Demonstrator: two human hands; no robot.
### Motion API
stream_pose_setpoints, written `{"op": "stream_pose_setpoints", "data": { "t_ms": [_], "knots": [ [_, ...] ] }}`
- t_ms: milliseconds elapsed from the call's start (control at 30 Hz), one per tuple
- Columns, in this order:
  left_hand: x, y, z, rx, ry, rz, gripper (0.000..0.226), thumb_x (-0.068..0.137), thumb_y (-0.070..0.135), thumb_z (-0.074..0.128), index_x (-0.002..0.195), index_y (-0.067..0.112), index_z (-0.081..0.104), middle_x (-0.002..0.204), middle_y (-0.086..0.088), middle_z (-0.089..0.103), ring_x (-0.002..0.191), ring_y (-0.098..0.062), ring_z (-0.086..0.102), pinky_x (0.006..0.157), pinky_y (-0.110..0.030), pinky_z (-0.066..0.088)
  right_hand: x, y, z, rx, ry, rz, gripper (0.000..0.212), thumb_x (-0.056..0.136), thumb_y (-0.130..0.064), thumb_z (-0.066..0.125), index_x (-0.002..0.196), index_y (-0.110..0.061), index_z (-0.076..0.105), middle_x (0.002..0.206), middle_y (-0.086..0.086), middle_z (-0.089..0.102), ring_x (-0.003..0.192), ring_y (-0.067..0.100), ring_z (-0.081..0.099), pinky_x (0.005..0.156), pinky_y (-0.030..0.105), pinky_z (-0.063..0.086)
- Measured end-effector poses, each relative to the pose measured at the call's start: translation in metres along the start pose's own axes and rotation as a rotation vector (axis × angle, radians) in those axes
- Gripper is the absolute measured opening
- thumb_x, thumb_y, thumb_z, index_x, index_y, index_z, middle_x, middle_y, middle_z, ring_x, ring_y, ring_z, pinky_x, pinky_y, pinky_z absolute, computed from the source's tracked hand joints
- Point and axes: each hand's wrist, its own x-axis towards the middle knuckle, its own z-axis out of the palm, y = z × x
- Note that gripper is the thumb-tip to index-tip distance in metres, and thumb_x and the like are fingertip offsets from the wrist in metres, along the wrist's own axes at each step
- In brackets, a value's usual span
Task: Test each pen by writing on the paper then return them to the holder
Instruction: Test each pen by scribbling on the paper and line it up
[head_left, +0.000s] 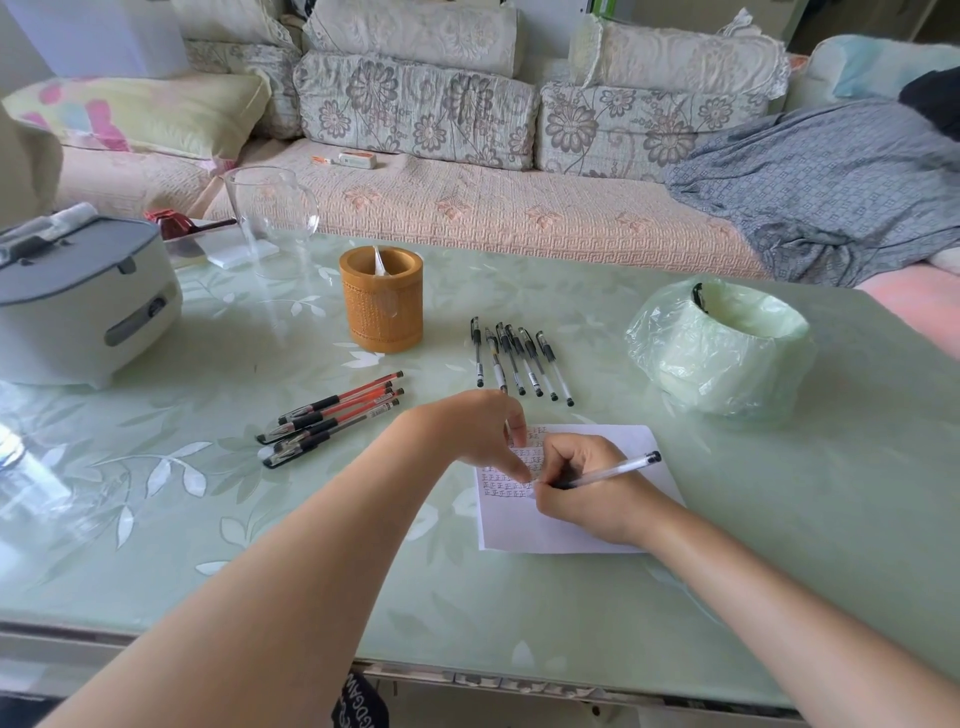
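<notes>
**A:** Quick, where's the pen?

**B:** The right hand (587, 491) has it, a clear-barrelled pen with a black end cap (615, 471). The fingers (560, 460) are curled round it, pinching near the tip. The tip is down on the white sheet of paper (571, 535), directly under those fingers.

**A:** Other hand?

**B:** The left hand (475, 431) has its fingers (519, 467) fairly straight. The tips press the paper just left of the pen tip, pinning the sheet to the pale green glass-topped desk (779, 493).

**A:** How far along?

**B:** There are several rows of small marks under and beside the fingers, some reddish, some black. I'd judge a good many pens have been tested. The near half of the sheet is blank.

**A:** Any returned?

**B:** None that I can see. The round brown bamboo holder (382, 304) stands well beyond the left fingers. Only a clear plastic thing pokes out of it, no pen. A row of black-capped pens (519, 364) lies loose just beyond both hands. A bunch of red pens (332, 415) lies well left of the left fingers.

**A:** What's left?

**B:** This test needs finishing, maybe others too. I can't tell which loose pens are done. The whole return step hasn't started.
</notes>
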Motion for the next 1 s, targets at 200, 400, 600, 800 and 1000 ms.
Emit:
{"op": "stream_pose_setpoints", "data": {
  "t_ms": [200, 400, 600, 800, 1000],
  "knots": [
    [-0.007, 0.002, -0.004, 0.012, -0.02, 0.02, 0.046, 0.071, 0.045, 0.082, 0.108, 0.027, 0.062, 0.099, 0.01, 0.058, 0.092, -0.014, 0.058, 0.079, -0.029, 0.049, 0.001, -0.003, -0.001, 0.133, 0.05, 0.002, 0.021, 0.073, -0.005, 0.064, 0.066, -0.007, 0.045, 0.059, 0.003, 0.045, 0.053, 0.014, 0.038, 0.053, 0.028, 0.03],
    [-0.023, -0.008, -0.022, -0.001, -0.016, 0.005, 0.037, 0.08, 0.04, 0.076, 0.112, 0.031, 0.06, 0.105, 0.012, 0.062, 0.091, -0.011, 0.059, 0.08, -0.027, 0.046, 0.001, -0.006, -0.003, 0.298, 0.143, 0.033, 0.016, 0.086, 0.005, 0.066, 0.081, -0.009, 0.062, 0.056, -0.003, 0.055, 0.046, 0.01, 0.045, 0.045, 0.023, 0.034],
    [-0.032, -0.018, -0.029, 0.079, -0.032, -0.072, 0.033, 0.079, 0.03, 0.078, 0.109, 0.032, 0.064, 0.105, 0.013, 0.063, 0.092, -0.011, 0.06, 0.077, -0.025, 0.046, 0.002, -0.011, -0.008, 0.337, 0.135, 0.061, 0.031, 0.098, 0.002, 0.049, 0.118, -0.013, 0.066, 0.093, 0.014, 0.073, 0.059, 0.02, 0.06, 0.043, 0.028, 0.043],
    [-0.026, -0.012, -0.021, 0.118, -0.026, -0.056, 0.019, 0.082, 0.035, 0.074, 0.099, 0.03, 0.066, 0.097, 0.013, 0.056, 0.095, -0.013, 0.057, 0.083, -0.03, 0.046, 0.002, -0.022, -0.024, 0.59, 0.106, 0.044, 0.037, 0.1, -0.002, 0.044, 0.135, -0.009, 0.054, 0.118, 0.026, 0.063, 0.075, 0.03, 0.065, 0.055, 0.036, 0.052],
    [-0.026, -0.008, -0.024, 0.024, 0.004, -0.031, 0.009, 0.092, 0.031, 0.062, 0.095, 0.032, 0.07, 0.087, 0.02, 0.061, 0.082, -0.005, 0.058, 0.065, -0.018, 0.042, 0.005, -0.02, -0.036, 0.34, 0.15, 0.042, 0.031, 0.098, 0.002, 0.043, 0.113, -0.02, 0.058, 0.102, 0.013, 0.066, 0.058, 0.025, 0.061, 0.05, 0.035, 0.051]
  ]
}}
